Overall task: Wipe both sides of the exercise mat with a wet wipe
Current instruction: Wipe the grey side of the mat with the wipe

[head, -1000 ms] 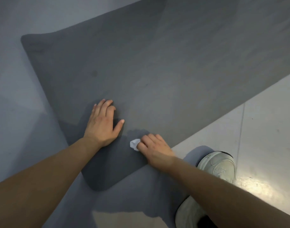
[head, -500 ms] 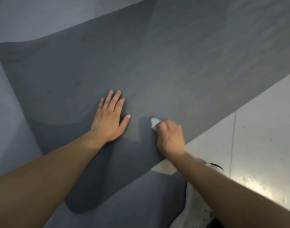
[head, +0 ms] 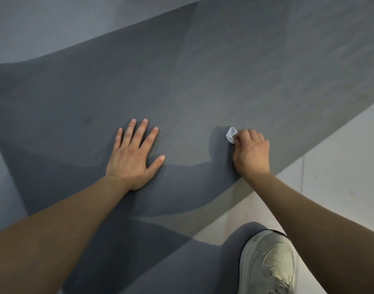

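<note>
Left hand [head: 132, 158]: flat, fingers spread, pressing the grey mat [head: 203, 85].
Right hand [head: 251, 152]: curled, pinching a white wipe [head: 231, 134] against the mat.

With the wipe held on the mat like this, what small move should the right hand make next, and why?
Probably a short stroke of the wet wipe further along the mat, away from the left hand. The right hand pinches the wipe against the mat near its edge by the floor, the left hand lies flat on the mat, and a wide stretch of mat lies ahead.
</note>
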Demonstrator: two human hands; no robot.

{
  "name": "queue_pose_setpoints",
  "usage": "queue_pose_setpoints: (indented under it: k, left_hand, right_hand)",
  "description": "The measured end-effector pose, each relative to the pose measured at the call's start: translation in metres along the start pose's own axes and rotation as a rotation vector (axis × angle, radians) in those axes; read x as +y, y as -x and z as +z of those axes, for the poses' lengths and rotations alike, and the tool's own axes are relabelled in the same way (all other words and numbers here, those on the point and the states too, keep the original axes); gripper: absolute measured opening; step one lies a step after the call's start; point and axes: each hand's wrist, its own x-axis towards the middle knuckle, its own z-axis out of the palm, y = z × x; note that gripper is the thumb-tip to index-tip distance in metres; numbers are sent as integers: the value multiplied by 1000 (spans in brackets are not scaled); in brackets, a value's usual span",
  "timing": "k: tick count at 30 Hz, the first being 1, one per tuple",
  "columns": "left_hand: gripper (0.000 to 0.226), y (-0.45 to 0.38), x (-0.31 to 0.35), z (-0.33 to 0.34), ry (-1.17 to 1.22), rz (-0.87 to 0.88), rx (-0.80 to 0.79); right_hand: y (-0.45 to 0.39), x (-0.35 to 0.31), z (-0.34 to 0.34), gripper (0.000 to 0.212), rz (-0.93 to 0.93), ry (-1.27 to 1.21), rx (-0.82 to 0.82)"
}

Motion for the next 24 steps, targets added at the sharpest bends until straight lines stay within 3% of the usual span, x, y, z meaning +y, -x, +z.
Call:
queue_pose_setpoints:
  k: [4, 9, 13, 15, 17, 21, 24]
  left_hand:
    - [80, 0, 0, -1, 3, -9, -3]
    - [82, 0, -2, -1, 6, 6, -4]
    - [80, 0, -2, -1, 23, 3, 1]
    - [80, 1, -1, -2, 39, 4, 15]
    - [81, 2, -1, -3, 40, 0, 20]
    - [88, 2, 1, -7, 36, -49, 23]
    - [92, 2, 2, -8, 33, -78, 17]
  right_hand:
    - [20, -53, 9, 15, 74, -137, 17]
    - [54, -136, 17, 18, -302, -231, -126]
    - [21, -107, 18, 13, -575, -192, -173]
    - [-14, -72, 22, 19, -483, -136, -77]
    - [-49, -35, 20, 23, -252, -53, 13]
    - [-80, -13, 14, 22, 145, -72, 7]
    - [-56, -63, 22, 12, 77, -175, 74]
